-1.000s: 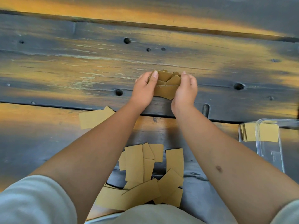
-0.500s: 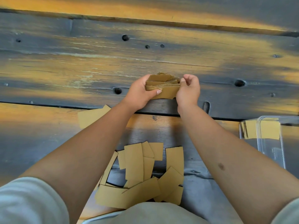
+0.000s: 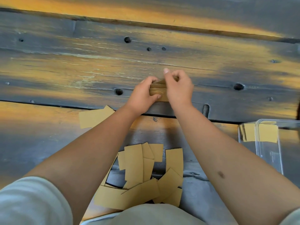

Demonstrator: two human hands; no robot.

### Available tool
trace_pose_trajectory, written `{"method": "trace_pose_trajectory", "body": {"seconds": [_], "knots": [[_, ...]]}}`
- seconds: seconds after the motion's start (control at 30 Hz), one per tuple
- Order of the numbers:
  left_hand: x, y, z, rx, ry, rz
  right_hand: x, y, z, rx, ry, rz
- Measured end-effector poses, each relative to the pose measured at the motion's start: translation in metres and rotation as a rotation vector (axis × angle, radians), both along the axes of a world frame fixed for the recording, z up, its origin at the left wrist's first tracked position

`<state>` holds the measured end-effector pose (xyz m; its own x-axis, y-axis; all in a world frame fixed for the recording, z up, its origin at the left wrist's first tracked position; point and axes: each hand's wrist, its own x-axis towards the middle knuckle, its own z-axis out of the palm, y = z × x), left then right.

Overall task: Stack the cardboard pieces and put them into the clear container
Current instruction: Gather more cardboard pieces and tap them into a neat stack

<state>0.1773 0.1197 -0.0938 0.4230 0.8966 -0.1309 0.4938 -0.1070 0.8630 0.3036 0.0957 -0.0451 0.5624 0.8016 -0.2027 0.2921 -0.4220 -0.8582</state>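
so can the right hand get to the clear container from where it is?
Probably yes: the right hand has bare table between it and the clear container, but it's gripping the cardboard stack with the left hand.

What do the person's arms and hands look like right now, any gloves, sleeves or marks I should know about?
Both hands are bare: no gloves, rings or watch visible on the left hand or right hand. The forearms are uncovered. Short, pale grey-white sleeves end above the elbows. The right forearm carries a small dark mark. One fingernail shows on the right hand, short and unpainted.
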Motion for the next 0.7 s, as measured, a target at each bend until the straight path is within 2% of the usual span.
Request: {"method": "trace_pose_trajectory", "body": {"seconds": [0.1, 0.27, 0.33, 0.5, 0.6, 0.7], "knots": [[0.0, -0.002, -0.005, 0.06, 0.035, -0.031, 0.019, -0.003, -0.014, -0.033, 0.08, -0.146], [-0.001, -0.005, -0.005, 0.083, 0.065, -0.078, 0.032, -0.016, -0.033, -0.091, 0.162, -0.076], [-0.001, -0.006, -0.001, 0.122, 0.101, -0.082, 0.029, -0.017, -0.034, -0.067, 0.113, 0.003], [-0.004, -0.009, 0.005, 0.39, 0.259, -0.183, 0.025, -0.011, -0.038, -0.109, -0.085, 0.179], [-0.005, -0.01, 0.005, 0.392, 0.303, -0.261, 0.024, -0.015, -0.04, -0.136, -0.184, 0.247], [-0.006, -0.012, 0.005, 0.382, 0.415, -0.238, 0.023, -0.021, -0.04, -0.111, -0.197, 0.281]]}}
